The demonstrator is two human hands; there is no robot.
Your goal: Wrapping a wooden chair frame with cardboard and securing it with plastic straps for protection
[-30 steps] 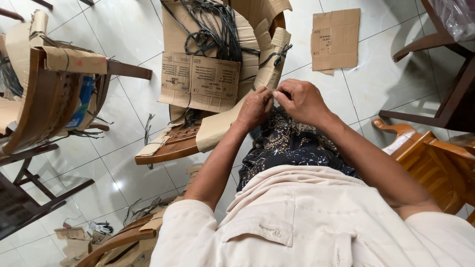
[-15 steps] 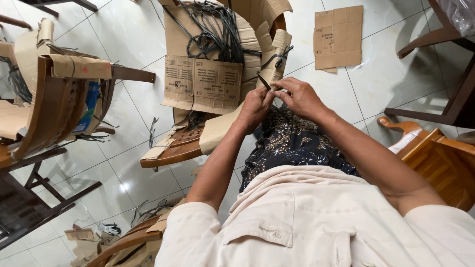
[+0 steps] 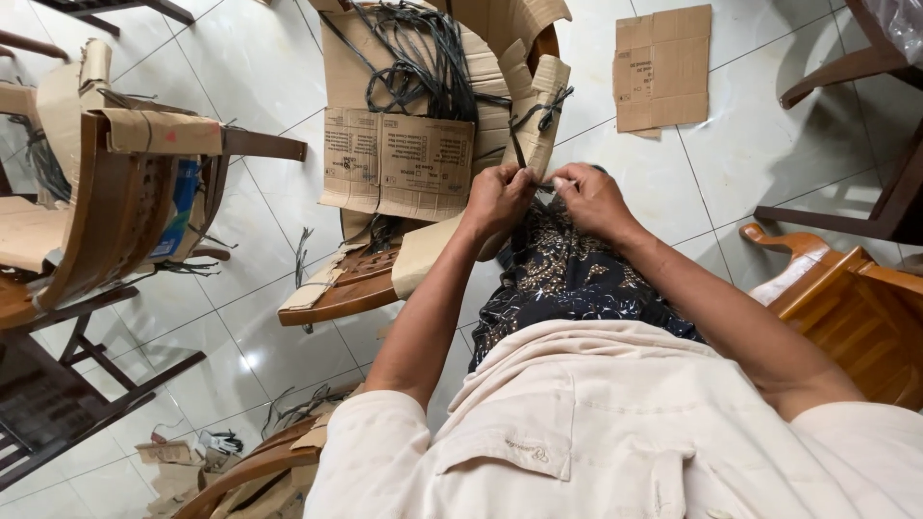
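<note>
Black strap [image 3: 520, 154] between both hands' fingertips [image 3: 524, 185].

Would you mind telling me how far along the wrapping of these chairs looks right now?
Looks done: the chair on the left is covered in cardboard and tied with cord. In hand: both the left hand and right hand pinch a dark cord at the cardboard-covered chair ahead. Left: the bare orange-brown chair at right.

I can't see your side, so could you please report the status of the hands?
Left hand and right hand both pinching a dark strap. Strap runs up to the cardboard-wrapped chair. Nothing in between.
</note>
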